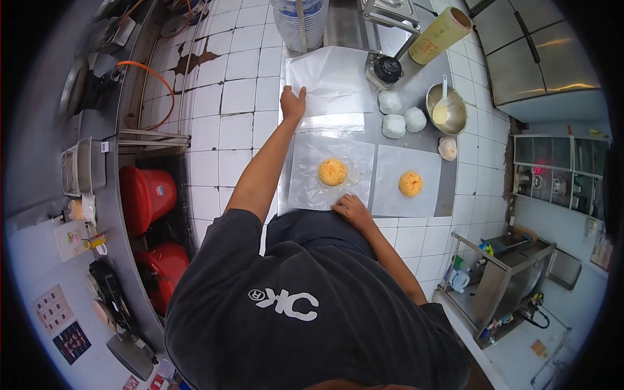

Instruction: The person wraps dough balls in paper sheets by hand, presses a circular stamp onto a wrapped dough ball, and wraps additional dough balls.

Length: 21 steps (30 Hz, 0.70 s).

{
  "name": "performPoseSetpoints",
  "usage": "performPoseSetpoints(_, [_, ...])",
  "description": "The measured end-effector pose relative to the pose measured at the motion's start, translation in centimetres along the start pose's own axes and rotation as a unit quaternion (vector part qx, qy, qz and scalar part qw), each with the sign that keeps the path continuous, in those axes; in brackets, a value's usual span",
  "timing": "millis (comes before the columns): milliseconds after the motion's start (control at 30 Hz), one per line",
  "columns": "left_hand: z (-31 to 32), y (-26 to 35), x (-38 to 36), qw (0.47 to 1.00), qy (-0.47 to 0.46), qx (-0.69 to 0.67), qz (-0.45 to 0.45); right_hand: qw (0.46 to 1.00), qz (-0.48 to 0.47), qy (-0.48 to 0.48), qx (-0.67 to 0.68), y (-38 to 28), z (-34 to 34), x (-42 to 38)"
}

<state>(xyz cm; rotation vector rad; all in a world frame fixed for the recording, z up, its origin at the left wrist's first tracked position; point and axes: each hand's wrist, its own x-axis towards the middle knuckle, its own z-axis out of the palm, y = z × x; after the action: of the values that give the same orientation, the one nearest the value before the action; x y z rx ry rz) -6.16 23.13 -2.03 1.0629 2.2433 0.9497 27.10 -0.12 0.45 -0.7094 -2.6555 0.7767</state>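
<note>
My left hand (294,103) reaches forward to a stack of thin white plastic sheets (331,78), with thumb and fingers closed at its left edge. Close to my body, my right hand (352,211) has bent fingers at the lower edge of a clear plastic sheet (309,188); the thumb is hidden. A crumbly orange ball (332,171) sits on this wrinkled sheet. To its right, a second orange ball (410,184) rests on another flat sheet (393,205).
Beyond the sheets are white wrapped balls (394,126), a partly wrapped one (447,148), and a metal bowl (460,109) with a white spoon (441,112). A press with a black knob (388,69) and a film roll (441,36) stand farther back. Red tubs (147,200) are at left.
</note>
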Motion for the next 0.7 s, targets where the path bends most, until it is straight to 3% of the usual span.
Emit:
performPoseSetpoints(67, [-0.9, 0.6, -2.0, 0.988, 0.155, 0.003, 0.009, 1.0, 0.004, -0.009, 0.002, -0.4, -0.1, -0.1])
performPoseSetpoints(100, [-2.7, 1.1, -4.4, 0.985, 0.17, 0.008, 0.028, 1.0, 0.004, 0.016, -0.003, -0.6, -0.5, -0.1])
performPoseSetpoints(133, [-4.2, 0.2, -6.9, 0.974, 0.187, 0.011, 0.126, 0.999, 0.005, 0.044, -0.011, -0.6, -1.1, 0.0])
performPoseSetpoints(233, [-8.1, -3.9, -18.1, 0.943, 0.028, 0.026, 0.33, 0.994, 0.067, 0.069, -0.045, -0.4, -2.2, -1.7])
performPoseSetpoints(267, [-9.8, -4.8, -22.1, 0.933, -0.044, 0.085, 0.348, 0.99, 0.089, 0.075, -0.077, 0.0, -2.2, -2.6])
performPoseSetpoints(333, [-13.5, -3.7, -26.7, 0.89, -0.174, 0.059, 0.418, 0.992, 0.079, 0.08, -0.059, 0.5, -1.5, -3.6])
performPoseSetpoints(467, [-13.5, -4.4, -28.7, 0.879, -0.169, 0.081, 0.438, 0.99, 0.07, 0.124, -0.023, 0.4, -4.4, -0.8])
performPoseSetpoints(600, [-11.3, -6.2, -25.4, 0.901, -0.168, 0.083, 0.39, 0.981, 0.091, 0.162, 0.046, 1.9, -6.1, 1.9])
performPoseSetpoints(667, [-10.7, -5.6, -24.1, 0.908, -0.17, 0.064, 0.376, 0.96, 0.189, 0.165, 0.124, 2.8, -6.4, 2.6])
performPoseSetpoints(700, [-10.8, -4.7, -23.2, 0.917, -0.182, 0.048, 0.353, 0.961, 0.185, 0.166, 0.122, 3.3, -6.4, 3.0])
